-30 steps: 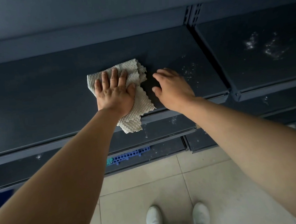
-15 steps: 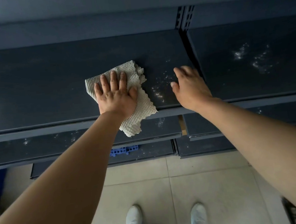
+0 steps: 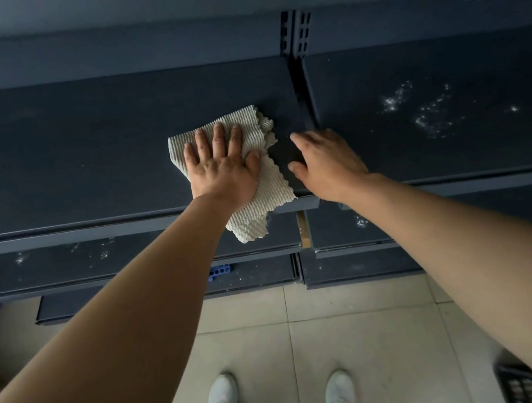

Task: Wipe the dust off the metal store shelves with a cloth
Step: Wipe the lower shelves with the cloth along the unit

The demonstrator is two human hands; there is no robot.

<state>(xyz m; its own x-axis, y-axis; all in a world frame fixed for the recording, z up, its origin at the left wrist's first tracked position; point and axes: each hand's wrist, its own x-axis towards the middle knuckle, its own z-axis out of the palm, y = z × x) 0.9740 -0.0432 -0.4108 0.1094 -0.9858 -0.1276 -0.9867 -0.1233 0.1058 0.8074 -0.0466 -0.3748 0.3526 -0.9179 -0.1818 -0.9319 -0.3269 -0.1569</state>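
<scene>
Specks seen between the hands half a second earlier had gone. Left of centre, the matte dark metal shelf (image 3: 72, 149) looked wiped. The left hand (image 3: 222, 170), grip apart and flat, pressed the ribbed beige cloth (image 3: 250, 127), which overhung the shelf's front edge. The right hand (image 3: 329, 161) rested loose-fingered just beside it. White dust (image 3: 426, 112) remained on the neighbouring shelf (image 3: 440, 61).

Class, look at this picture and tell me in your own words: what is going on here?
A person is dusting dark metal store shelves. The left hand presses flat on a pale ribbed cloth on the top shelf, and one corner of the cloth hangs over the front edge. The right hand rests open beside the cloth, holding nothing. White dust specks show on the neighbouring shelf to the right and on the lower shelf.
</scene>
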